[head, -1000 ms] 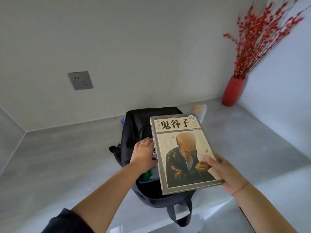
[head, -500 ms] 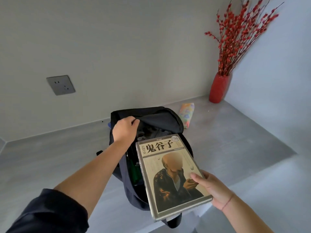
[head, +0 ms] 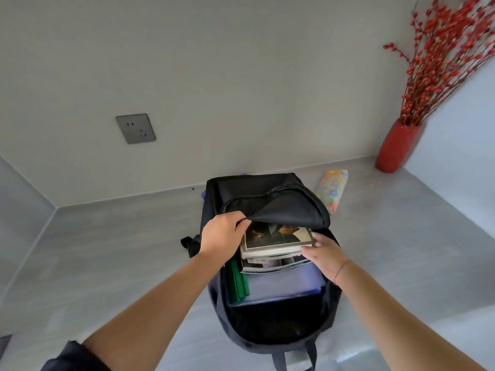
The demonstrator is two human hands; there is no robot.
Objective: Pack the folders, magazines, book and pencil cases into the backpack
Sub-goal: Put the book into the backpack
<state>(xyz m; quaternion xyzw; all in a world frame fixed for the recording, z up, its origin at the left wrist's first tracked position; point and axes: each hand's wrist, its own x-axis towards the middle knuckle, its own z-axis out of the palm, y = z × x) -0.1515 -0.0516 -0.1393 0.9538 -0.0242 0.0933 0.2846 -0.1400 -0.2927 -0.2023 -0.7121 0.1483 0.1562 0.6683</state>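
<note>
Pale walls [head: 241, 76] meet in a corner above a grey stone-look counter [head: 107, 250]. One black backpack [head: 267, 188] lies on the counter with its mouth open toward the person. At the far right corner stands one red vase [head: 399, 147] filled with red berry branches [head: 450, 57].

Inside the backpack, two folders show: a clear bluish one [head: 284, 286] and one with a green spine [head: 238, 279]. On them lies a thin stack of magazines [head: 273, 265], too closely layered to count. One book [head: 278, 236] lies on top of the stack, half under the flap.

The left hand [head: 222, 234] grips the flap's edge, fingers curled round the fabric, and holds it up. The right hand [head: 325, 257] holds the book's near right corner, thumb against the page edge and fingers along its side.

One flowery pencil case [head: 332, 188] lies on the counter just right of the backpack. One grey socket plate [head: 135, 128] is set in the back wall.
</note>
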